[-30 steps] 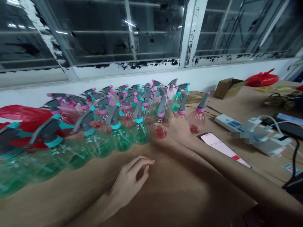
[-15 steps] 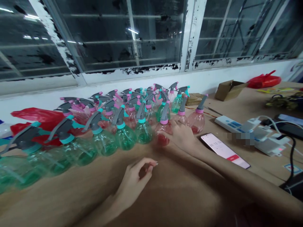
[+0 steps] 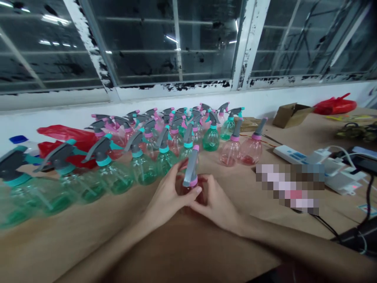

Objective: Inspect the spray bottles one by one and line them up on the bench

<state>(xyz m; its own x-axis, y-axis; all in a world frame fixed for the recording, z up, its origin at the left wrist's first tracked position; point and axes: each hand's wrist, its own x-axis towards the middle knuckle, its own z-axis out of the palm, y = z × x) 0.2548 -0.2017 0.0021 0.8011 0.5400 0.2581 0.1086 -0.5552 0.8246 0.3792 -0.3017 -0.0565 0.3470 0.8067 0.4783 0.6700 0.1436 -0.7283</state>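
A pink spray bottle (image 3: 192, 173) with a grey trigger head and pink collar stands between my two hands, near the middle of the view. My left hand (image 3: 172, 192) curls round its left side, the thumb across the front below the collar. On the other side my right hand (image 3: 216, 200) wraps the bottle's body with bent fingers. Most of the body is hidden behind the fingers. Just beyond are a green spray bottle (image 3: 211, 139) and, to the right, two pink spray bottles (image 3: 230, 152) holding a little red liquid.
Several green spray bottles (image 3: 114, 177) run in a row along the left, with more pink and green ones behind. A red plastic bag (image 3: 64, 137) lies at the back left. On the right are a power strip (image 3: 290, 155) with chargers, cables and an open cardboard box (image 3: 291, 114).
My right hand has drawn the pink spray bottle out of the row towards me. My left hand has risen to meet it and closed on its left side. The view has shifted slightly.
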